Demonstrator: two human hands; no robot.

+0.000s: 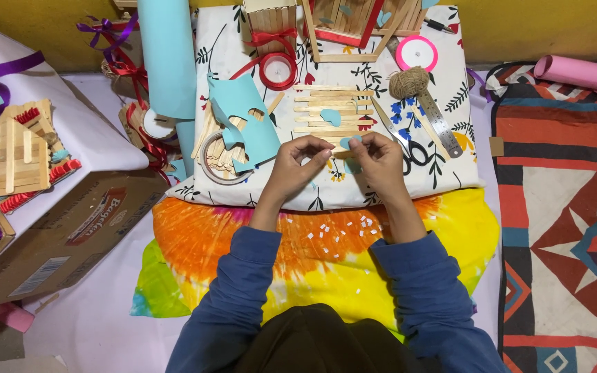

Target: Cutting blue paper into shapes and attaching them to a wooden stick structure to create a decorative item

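My left hand (296,166) and my right hand (379,162) are close together over a floral white cloth (437,173). Their fingertips pinch a small light-blue paper cutout (348,144) between them. Just beyond the hands lies a flat panel of wooden craft sticks (333,110) with a blue paper heart stuck on it. A cut sheet of light-blue paper (250,121) lies to the left of my left hand, over a loose bundle of sticks and a tape ring.
Scissors (414,153), a steel ruler (440,124) and a ball of twine (409,83) lie to the right. Red ribbon spool (278,70), pink spool (416,52), blue paper roll (167,55), stick houses (12,155) on the left, cardboard box (63,242).
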